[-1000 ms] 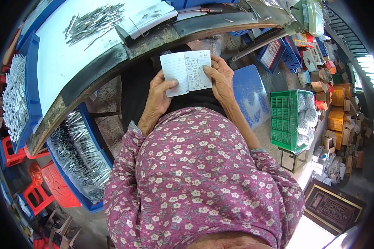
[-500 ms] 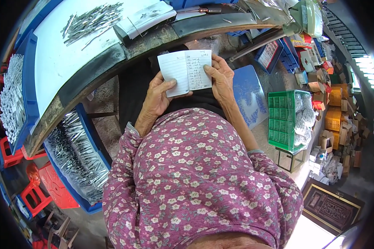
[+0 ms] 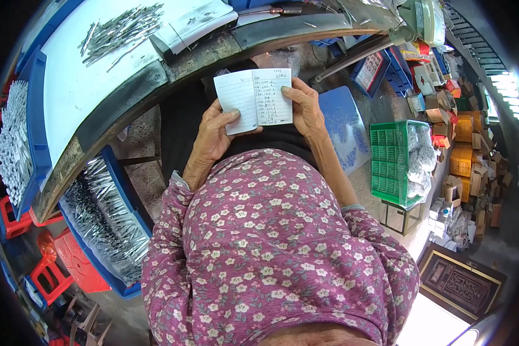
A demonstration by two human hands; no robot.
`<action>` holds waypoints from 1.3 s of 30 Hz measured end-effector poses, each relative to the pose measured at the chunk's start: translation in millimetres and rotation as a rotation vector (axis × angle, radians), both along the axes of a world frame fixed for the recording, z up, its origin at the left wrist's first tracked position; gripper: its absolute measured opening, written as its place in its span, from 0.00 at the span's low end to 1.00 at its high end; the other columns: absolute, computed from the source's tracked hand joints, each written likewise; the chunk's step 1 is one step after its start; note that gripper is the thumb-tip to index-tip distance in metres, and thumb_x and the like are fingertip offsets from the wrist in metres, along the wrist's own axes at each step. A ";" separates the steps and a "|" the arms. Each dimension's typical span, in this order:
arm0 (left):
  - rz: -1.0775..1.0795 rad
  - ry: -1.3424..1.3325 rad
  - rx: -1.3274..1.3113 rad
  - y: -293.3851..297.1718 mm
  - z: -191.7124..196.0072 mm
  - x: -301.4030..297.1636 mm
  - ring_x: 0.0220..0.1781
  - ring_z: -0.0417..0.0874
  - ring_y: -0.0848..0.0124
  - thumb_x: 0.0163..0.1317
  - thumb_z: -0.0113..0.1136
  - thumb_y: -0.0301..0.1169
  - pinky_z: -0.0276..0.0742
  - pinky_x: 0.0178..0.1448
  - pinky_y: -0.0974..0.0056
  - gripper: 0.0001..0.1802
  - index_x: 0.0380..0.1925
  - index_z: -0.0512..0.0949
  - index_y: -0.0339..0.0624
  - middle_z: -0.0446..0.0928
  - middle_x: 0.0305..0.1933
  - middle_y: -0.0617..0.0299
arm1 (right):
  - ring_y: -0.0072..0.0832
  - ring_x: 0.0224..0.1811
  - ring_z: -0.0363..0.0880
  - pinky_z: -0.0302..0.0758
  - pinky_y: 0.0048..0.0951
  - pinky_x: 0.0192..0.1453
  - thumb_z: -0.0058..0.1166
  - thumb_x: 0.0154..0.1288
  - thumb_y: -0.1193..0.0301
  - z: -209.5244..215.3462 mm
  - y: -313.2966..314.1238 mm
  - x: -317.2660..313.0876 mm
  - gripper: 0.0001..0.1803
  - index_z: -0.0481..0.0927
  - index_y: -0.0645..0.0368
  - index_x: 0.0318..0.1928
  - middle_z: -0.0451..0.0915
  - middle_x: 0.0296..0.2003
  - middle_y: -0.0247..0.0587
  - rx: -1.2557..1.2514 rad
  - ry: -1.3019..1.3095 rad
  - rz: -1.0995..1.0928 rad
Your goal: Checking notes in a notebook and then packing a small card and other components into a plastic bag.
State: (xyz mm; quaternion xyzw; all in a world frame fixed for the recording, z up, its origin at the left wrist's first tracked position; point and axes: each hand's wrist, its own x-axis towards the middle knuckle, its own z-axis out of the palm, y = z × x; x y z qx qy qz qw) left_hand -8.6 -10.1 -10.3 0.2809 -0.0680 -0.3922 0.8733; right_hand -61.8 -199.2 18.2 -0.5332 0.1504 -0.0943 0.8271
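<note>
One open notebook [image 3: 252, 99], I see, is clamped by the left hand [image 3: 213, 132] at its lower-left edge and the right hand [image 3: 307, 108] at its right, fold [image 3: 256, 101] between.

Glare at Right, Darkness Round the Rim

The middle is well lit. Strong light enters at the right, where a window [image 3: 504, 89] glares, and a bright patch [image 3: 432, 330] at lower right burns out to plain white. The white sheet [image 3: 78, 95] on the counter [image 3: 213, 61] has a pale bluish sheen; below its edge lies shadow. Metal rods [image 3: 130, 236] glint sharply. The open notebook [image 3: 256, 102] is evenly lit, its fine writing soft. Fisheye distortion bows the counter, and black vignetting swallows the corners.
</note>
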 end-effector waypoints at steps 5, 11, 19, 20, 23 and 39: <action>-0.003 0.007 0.006 0.4 -1.3 -0.4 0.50 0.74 0.53 0.56 0.48 0.23 0.78 0.45 0.45 0.23 0.52 0.60 0.32 0.68 0.49 0.44 | 0.26 0.41 0.74 0.70 0.25 0.49 0.52 0.54 0.73 -2.7 -5.5 1.8 0.19 0.72 0.70 0.46 0.77 0.39 0.43 -0.001 0.026 0.065; -0.006 -0.016 0.030 -0.4 -0.3 -0.1 0.48 0.76 0.55 0.56 0.48 0.23 0.79 0.45 0.48 0.22 0.52 0.61 0.31 0.70 0.47 0.44 | 0.26 0.38 0.76 0.72 0.25 0.47 0.53 0.53 0.73 -0.2 -6.6 6.8 0.17 0.74 0.69 0.44 0.78 0.37 0.43 -0.026 0.041 0.096; -0.011 -0.016 0.030 -1.0 -1.1 0.2 0.48 0.76 0.55 0.55 0.49 0.23 0.80 0.44 0.49 0.23 0.52 0.61 0.30 0.70 0.48 0.44 | 0.25 0.33 0.78 0.75 0.24 0.41 0.53 0.52 0.76 -2.4 -3.9 10.1 0.14 0.76 0.70 0.40 0.79 0.34 0.44 -0.011 0.065 0.058; -0.010 -0.015 0.029 -0.9 -1.3 -0.2 0.48 0.76 0.55 0.55 0.49 0.23 0.80 0.44 0.49 0.23 0.52 0.61 0.30 0.70 0.48 0.44 | 0.25 0.32 0.78 0.75 0.23 0.40 0.52 0.52 0.77 -1.7 -2.8 10.3 0.14 0.76 0.70 0.40 0.79 0.34 0.44 -0.010 0.063 0.046; -0.004 -0.018 0.031 -0.5 -1.3 -0.6 0.48 0.76 0.55 0.55 0.49 0.23 0.80 0.44 0.50 0.23 0.52 0.61 0.31 0.70 0.48 0.44 | 0.25 0.31 0.78 0.76 0.23 0.39 0.52 0.52 0.78 -0.3 -0.8 10.2 0.13 0.76 0.70 0.40 0.79 0.34 0.44 -0.002 0.053 0.038; 0.004 -0.010 0.023 -0.6 -2.4 0.1 0.47 0.77 0.56 0.55 0.49 0.23 0.80 0.44 0.50 0.22 0.52 0.61 0.31 0.70 0.47 0.45 | 0.25 0.32 0.78 0.76 0.24 0.40 0.52 0.51 0.78 -6.7 -1.4 8.7 0.13 0.77 0.70 0.39 0.79 0.34 0.45 -0.025 0.071 0.033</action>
